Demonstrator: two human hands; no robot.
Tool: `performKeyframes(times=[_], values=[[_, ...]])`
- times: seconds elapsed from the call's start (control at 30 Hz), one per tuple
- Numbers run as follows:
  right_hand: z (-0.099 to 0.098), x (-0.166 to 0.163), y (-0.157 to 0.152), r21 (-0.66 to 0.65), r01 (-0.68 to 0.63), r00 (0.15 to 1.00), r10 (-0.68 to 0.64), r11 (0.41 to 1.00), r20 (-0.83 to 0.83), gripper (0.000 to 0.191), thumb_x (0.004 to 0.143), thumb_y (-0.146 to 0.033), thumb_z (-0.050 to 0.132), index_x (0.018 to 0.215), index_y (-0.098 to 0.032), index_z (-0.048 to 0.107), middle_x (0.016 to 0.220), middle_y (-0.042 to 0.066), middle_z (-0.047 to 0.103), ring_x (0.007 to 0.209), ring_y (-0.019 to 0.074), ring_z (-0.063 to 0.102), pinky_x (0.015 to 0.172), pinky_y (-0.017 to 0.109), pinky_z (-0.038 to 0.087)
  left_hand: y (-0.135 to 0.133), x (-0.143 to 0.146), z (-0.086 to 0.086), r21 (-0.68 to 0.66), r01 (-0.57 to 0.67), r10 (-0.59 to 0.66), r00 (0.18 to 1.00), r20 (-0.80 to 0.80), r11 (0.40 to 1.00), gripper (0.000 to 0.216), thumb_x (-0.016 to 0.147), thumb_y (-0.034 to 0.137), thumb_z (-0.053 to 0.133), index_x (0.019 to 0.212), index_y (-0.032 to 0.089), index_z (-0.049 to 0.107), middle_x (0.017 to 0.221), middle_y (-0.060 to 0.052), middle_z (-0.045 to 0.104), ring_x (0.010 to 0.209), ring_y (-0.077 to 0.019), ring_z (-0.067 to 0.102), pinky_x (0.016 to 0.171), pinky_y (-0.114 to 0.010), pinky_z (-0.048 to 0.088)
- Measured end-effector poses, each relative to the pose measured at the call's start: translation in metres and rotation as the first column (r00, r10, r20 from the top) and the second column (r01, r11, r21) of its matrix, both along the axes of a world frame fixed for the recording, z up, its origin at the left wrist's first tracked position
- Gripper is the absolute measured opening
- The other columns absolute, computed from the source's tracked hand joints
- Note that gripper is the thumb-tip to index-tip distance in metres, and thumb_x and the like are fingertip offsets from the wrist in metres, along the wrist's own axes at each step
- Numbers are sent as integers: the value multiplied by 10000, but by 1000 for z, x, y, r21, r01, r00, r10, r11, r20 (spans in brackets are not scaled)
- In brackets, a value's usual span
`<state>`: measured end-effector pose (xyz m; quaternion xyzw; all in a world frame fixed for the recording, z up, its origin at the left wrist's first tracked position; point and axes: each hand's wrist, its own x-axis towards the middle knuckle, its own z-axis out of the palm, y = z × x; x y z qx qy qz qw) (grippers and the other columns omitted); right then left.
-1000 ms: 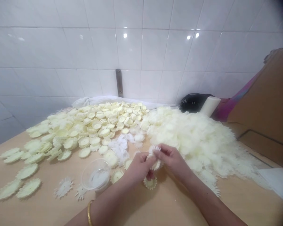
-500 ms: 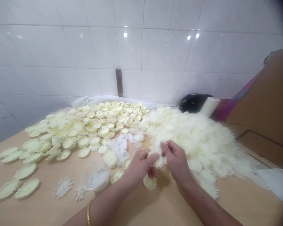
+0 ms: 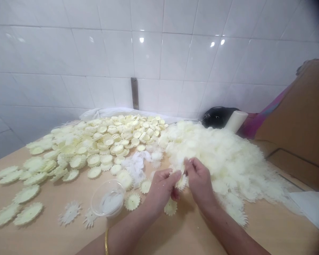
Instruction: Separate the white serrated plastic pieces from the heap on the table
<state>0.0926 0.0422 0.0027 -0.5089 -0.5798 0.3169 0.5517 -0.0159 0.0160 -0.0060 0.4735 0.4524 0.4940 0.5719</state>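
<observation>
My left hand [image 3: 161,189] and my right hand [image 3: 200,180] meet at the middle of the wooden table [image 3: 53,237], both pinched on a small pale toothed flower piece [image 3: 181,182] held between them. A gold bangle [image 3: 106,241] is on my left wrist. Just below the hands one flower piece [image 3: 170,208] lies on the table, and another [image 3: 132,200] lies to the left. A big heap of white fringed petal pieces [image 3: 223,156] rises right behind my right hand.
Several cream flower discs [image 3: 106,141] spread over the table's left and back. A small clear round tub [image 3: 108,201] stands left of my left hand. A black object [image 3: 218,116], a white roll [image 3: 236,121] and brown cardboard [image 3: 303,117] stand at the right against the tiled wall.
Both hands have risen slightly toward the white heap and my right fingers have shifted on the piece. My left arm has moved right, uncovering the flower piece beside the tub.
</observation>
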Motion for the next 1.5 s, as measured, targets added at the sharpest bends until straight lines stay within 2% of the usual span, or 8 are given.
performKeyframes(times=[0.33,0.5,0.63,0.77,0.93,1.13,1.33,1.5], values=[[-1,-1,5,-34,9,997,-12,999,-71,340,805,-391,446,547,-189,356,481,-60,362,459,84,347,462,204,320,-8,6,-1,111,-116,116,993,9,987,367,754,432,485,533,174,346,494,54,306,438,-78,427,455,-211,364],[-1,28,24,-88,264,930,-278,960,-240,315,829,-373,390,571,-194,368,489,-53,392,450,89,396,462,213,349,-17,1,7,128,-87,88,996,-4,988,405,727,366,535,465,171,295,475,59,241,427,-60,364,449,-197,382],[1,29,17,125,143,989,-146,982,18,285,817,-387,434,615,-186,435,548,-31,455,475,90,400,455,212,333,-12,1,6,-17,-100,101,994,43,995,282,752,379,488,586,152,474,485,25,444,454,-111,516,445,-214,384],[-4,19,10,303,20,989,-64,953,136,202,811,-317,469,662,-181,480,647,-2,475,602,121,463,555,241,382,-5,0,-1,-115,-13,29,990,138,993,220,746,322,494,834,131,558,551,-36,583,476,-148,569,432,-222,387],[-8,18,9,359,-154,974,79,920,214,109,815,-221,459,714,-189,487,728,21,489,687,142,491,619,264,411,0,-6,-5,-239,100,-15,942,335,966,165,663,160,530,813,103,572,687,-83,629,533,-152,594,489,-239,438],[-11,15,0,295,-412,887,306,862,346,186,781,-102,383,848,-184,536,855,59,517,711,146,528,592,257,449,6,-11,-5,-303,117,34,892,450,946,269,717,370,548,770,109,588,667,-58,589,496,-102,533,474,-220,435],[-12,13,1,333,-391,902,285,858,325,262,741,-50,343,772,-173,572,835,64,552,775,163,536,646,280,445,4,-13,-5,-222,-27,95,948,303,975,135,677,256,605,720,137,557,602,-25,568,470,-89,505,471,-214,404],[-3,20,4,145,-247,965,229,958,126,192,808,-240,419,921,-175,559,840,51,586,784,175,555,704,301,436,3,-13,-3,-78,-124,135,978,159,989,194,691,342,590,674,153,549,575,11,533,491,-85,490,497,-215,399]])
